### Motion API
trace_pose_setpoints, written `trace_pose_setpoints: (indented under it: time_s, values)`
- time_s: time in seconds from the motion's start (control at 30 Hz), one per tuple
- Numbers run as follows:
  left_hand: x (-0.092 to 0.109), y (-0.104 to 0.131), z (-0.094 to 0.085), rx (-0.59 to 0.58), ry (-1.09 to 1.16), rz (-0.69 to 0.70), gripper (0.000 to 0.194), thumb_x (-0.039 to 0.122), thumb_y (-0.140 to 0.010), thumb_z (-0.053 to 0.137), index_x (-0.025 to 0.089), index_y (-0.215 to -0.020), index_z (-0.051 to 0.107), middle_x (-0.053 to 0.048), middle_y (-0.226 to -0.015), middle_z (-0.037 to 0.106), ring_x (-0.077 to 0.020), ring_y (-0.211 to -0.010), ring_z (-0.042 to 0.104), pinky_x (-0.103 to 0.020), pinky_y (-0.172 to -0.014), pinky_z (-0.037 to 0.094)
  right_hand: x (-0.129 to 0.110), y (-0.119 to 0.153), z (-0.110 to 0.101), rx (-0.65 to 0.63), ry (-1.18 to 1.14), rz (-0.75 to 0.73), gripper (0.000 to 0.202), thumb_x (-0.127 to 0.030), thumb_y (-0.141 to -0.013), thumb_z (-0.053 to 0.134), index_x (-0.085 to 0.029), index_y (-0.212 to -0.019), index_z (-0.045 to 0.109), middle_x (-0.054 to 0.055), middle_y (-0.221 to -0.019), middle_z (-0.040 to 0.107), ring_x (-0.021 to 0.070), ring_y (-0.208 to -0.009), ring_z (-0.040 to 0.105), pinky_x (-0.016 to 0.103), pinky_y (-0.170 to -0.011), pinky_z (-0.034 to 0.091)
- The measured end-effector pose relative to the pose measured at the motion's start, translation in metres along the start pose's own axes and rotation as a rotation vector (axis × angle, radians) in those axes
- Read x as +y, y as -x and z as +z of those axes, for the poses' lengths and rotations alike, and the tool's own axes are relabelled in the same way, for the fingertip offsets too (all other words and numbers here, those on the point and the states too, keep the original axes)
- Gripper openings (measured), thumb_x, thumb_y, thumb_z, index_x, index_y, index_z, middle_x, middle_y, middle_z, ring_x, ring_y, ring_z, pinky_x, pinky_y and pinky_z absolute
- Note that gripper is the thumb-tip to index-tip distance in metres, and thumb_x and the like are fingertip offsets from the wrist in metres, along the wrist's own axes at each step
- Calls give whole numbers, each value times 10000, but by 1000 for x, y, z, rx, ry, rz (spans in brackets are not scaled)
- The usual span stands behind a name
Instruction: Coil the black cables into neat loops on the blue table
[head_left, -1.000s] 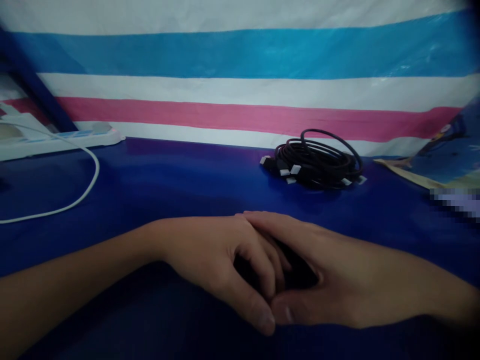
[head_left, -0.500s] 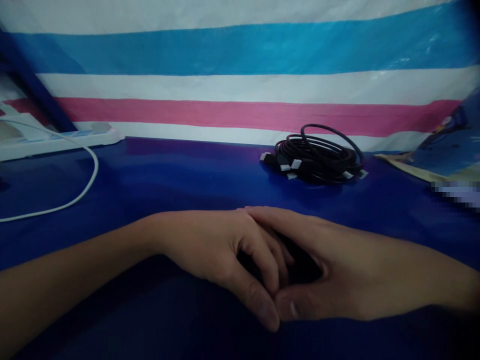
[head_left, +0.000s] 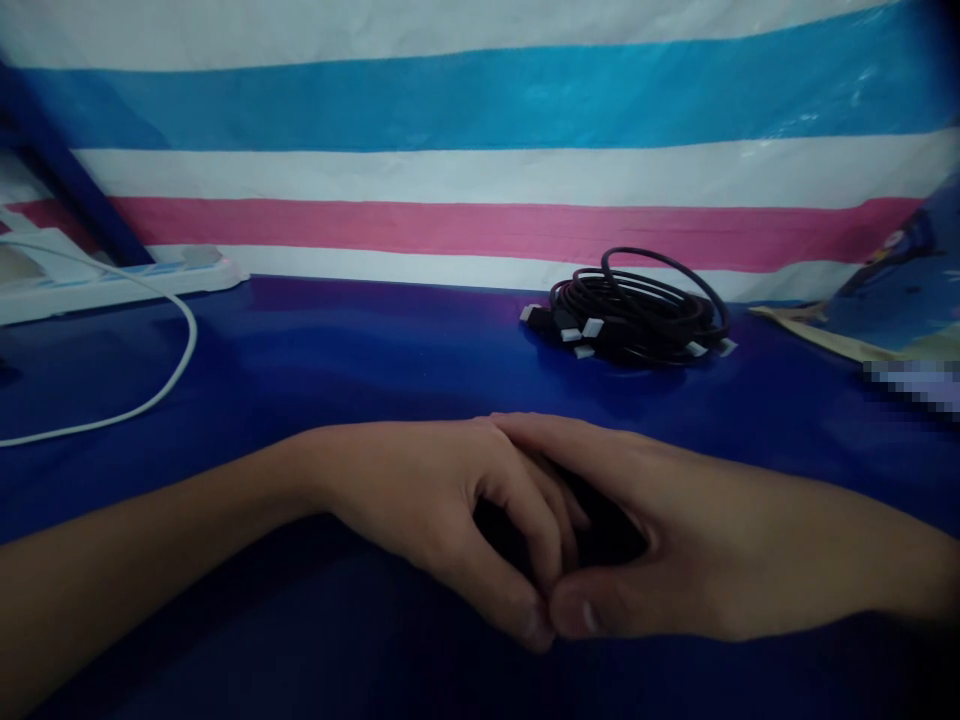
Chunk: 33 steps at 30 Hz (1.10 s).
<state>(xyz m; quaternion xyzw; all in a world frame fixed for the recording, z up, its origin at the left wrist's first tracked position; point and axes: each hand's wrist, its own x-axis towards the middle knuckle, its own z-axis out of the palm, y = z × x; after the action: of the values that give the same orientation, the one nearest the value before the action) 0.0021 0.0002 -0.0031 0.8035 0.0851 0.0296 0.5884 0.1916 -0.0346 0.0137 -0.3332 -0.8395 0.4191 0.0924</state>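
- at the far left, a blue post (head_left: pixel 97 190) is slanting down behind the bench (head_left: pixel 360 355), in front of a striped sheet (head_left: pixel 450 100); the sheet is showing white, blue and pink bands and is spanning the whole back
- beside the post's foot, a white power strip (head_left: pixel 161 285) is lying along the back of the bench; a thin white cable (head_left: pixel 193 345) is running over it and curving down toward the left edge
- in the middle, the left hand (head_left: pixel 427 490) is reaching in from the left, palm turned down; its grip is staying loosely open, the fingers curling and a dark gap showing between them and the thumb
- right of centre, the black cables (head_left: pixel 652 320) are lying coiled in a heap near the back of the bench, beyond both hands and apart from them; pale plug ends are sticking out around the heap
- in front of the coil, the right hand (head_left: pixel 697 540) is overlapping the left; its grip is likewise half open, the fingers lying against the back of the left hand, the thumb tips meeting
- at the far right, a pale yellowish flat thing (head_left: pixel 832 335) is resting at the bench's edge; what it is, i cannot tell
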Motion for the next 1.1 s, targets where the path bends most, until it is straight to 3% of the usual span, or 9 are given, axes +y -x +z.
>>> trace_pose_setpoints:
  time_s: [0.13, 0.33, 0.57, 0.7, 0.8, 0.9, 1.1]
  values:
    - [-2, 3, -1, -7, 11, -10, 94, 207, -714, 712, 166, -742, 633, -8, -838, 646, -148, -860, 602, -249, -854, 460, 4, 1, -2, 0, -18, -32, 672, -339, -774, 653, -218, -1383, 396, 59, -1174, 613, 186, -942, 628, 235, -709, 519]
    - [0, 3, -2, -43, 17, -20, 72, 180, -749, 672, 153, -723, 610, -22, -837, 631, -157, -869, 599, -271, -858, 470, 6, 0, -3, -49, -85, -44, 489, -293, -835, 592, -197, -1299, 471, 63, -1168, 615, 173, -938, 625, 212, -679, 511]
    - [5, 2, -2, -30, 0, -42, 94, 137, -741, 650, 153, -743, 557, -7, -785, 583, -140, -805, 567, -258, -791, 465, 5, -1, -2, -83, -150, -42, 476, -300, -860, 558, -183, -1308, 447, 48, -997, 665, 144, -820, 635, 211, -650, 492]
    - [7, 5, -1, 15, -2, -79, 87, 120, -765, 590, 163, -749, 516, -3, -826, 574, -130, -810, 549, -247, -754, 453, 4, -1, -2, -36, -88, -42, 562, -334, -825, 596, -197, -1346, 433, 70, -1091, 644, 178, -882, 633, 240, -669, 512]
    - [7, 6, 1, 99, -65, -73, 110, 89, -759, 564, 172, -766, 493, -2, -887, 581, -121, -815, 535, -239, -729, 444, 4, -2, -2, 5, -9, -74, 614, -361, -788, 634, -217, -1354, 443, 72, -1209, 592, 201, -996, 606, 276, -768, 519]
    - [7, 7, 1, 131, -99, -65, 107, 162, -758, 612, 173, -785, 509, -21, -976, 592, -143, -885, 542, -260, -766, 448, 5, -2, -2, -2, 5, -125, 610, -364, -786, 639, -230, -1350, 452, 55, -1273, 556, 180, -1055, 584, 261, -847, 498]
    - [7, 6, -1, 114, -87, -49, 151, 248, -712, 695, 181, -774, 574, 4, -820, 606, -143, -821, 556, -279, -786, 445, 4, -2, -2, 9, 10, -84, 685, -389, -752, 669, -227, -1372, 429, 70, -1255, 572, 215, -1020, 605, 269, -763, 529]
